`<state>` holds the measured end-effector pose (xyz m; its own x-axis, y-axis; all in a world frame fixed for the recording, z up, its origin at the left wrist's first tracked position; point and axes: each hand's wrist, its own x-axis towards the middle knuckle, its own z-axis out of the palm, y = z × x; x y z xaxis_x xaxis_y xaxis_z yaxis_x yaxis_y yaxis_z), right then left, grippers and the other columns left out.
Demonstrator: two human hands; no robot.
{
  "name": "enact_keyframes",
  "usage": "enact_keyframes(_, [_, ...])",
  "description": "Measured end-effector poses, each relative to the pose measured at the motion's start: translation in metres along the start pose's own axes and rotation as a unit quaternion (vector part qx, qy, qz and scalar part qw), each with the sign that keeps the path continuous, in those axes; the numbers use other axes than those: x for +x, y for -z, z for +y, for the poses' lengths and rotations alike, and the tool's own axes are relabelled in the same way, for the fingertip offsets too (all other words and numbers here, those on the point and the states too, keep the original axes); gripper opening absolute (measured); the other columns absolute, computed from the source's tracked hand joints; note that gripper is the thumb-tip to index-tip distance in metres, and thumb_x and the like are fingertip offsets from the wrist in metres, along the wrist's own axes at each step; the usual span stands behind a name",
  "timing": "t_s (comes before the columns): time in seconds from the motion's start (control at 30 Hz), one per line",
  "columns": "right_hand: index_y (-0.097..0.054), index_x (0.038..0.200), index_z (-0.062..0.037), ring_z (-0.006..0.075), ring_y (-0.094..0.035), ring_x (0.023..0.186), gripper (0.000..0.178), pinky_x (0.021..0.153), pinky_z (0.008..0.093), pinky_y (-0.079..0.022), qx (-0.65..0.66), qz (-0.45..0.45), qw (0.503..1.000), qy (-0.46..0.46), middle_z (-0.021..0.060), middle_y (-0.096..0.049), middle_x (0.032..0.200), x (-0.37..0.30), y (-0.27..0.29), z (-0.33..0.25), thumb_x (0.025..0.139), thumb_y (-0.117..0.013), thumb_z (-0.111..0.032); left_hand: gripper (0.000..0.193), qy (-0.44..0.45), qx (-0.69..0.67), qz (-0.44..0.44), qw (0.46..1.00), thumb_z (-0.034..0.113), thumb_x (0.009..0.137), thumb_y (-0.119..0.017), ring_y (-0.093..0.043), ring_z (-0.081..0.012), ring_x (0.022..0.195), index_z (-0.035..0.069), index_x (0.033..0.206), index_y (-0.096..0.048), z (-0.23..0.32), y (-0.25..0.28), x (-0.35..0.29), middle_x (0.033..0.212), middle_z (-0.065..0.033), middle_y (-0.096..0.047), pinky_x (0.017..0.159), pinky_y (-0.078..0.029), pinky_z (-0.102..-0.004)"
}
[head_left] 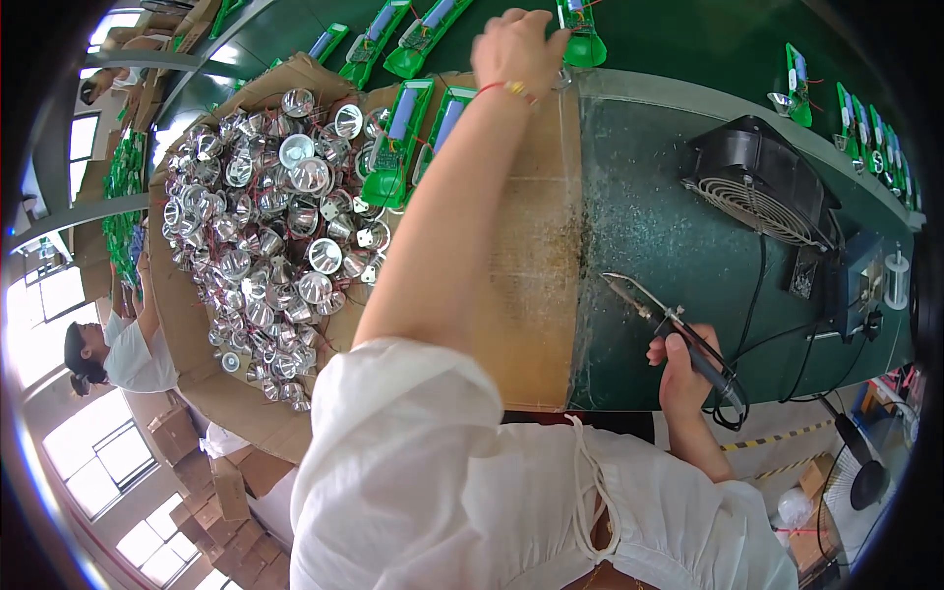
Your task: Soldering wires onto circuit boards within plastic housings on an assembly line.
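Observation:
My left hand (516, 51) reaches across to the far side of the bench, its back toward me. It is slightly blurred and its fingertips are hidden, so I cannot tell whether it holds anything. Just right of it lies a green plastic housing (584, 44) with wires, and a small shiny piece (562, 79) shows below the thumb. At the lower right, my right hand (685, 369) is closed round a soldering iron (703, 362), whose metal tip and thin guide tube point up and left over the bench.
A cardboard tray (197, 379) of silver reflector cups (261, 246) is at left. Green housings with blue batteries (398, 138) lie beside it and along the back. A black fan (757, 182) and trailing cables (762, 295) are at right. Another person (128, 354) works at far left.

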<state>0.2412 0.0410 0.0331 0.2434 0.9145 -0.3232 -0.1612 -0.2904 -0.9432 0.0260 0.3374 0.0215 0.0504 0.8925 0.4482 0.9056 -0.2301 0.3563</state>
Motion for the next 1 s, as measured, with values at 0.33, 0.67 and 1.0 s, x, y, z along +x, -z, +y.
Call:
enact_keyframes(0.33, [-0.049,0.089,0.0035,0.0141,-0.057,0.057,0.016,0.052,0.0243,-0.048,-0.019,-0.009,1.0,-0.011,0.0125,-0.06,0.069,0.011,-0.006,-0.008,0.082,-0.058,-0.008,0.033,-0.019,0.224,-0.22,0.949,0.013,0.069,-0.061,-0.053,-0.0282,0.087,0.014,0.101,-0.054,0.002,0.078,-0.107,0.1,-0.0105,-0.05,0.07,-0.049,-0.0377])
enact_keyframes(0.67, [-0.052,0.09,0.0006,0.0136,-0.054,0.055,0.017,0.049,0.0233,-0.044,0.004,0.003,0.999,0.032,0.0104,-0.059,0.07,0.007,-0.01,-0.007,0.083,-0.058,-0.013,0.03,0.084,-0.038,-0.02,0.996,0.019,0.069,-0.069,-0.055,-0.0279,0.084,0.007,0.092,-0.055,0.045,0.151,-0.212,0.1,-0.0126,-0.051,0.061,-0.048,-0.0349])
enact_keyframes(1.0, [-0.05,0.091,0.0026,0.0142,-0.055,0.055,0.018,0.049,0.0234,-0.044,0.002,-0.055,0.998,0.037,0.012,-0.059,0.07,-0.014,-0.02,-0.002,0.082,-0.058,-0.011,0.066,0.521,-0.014,-0.4,0.754,0.054,0.088,-0.027,-0.061,-0.0331,0.06,0.003,0.067,-0.063,-0.018,0.209,-0.319,0.056,-0.0132,-0.059,0.058,-0.046,-0.0448])
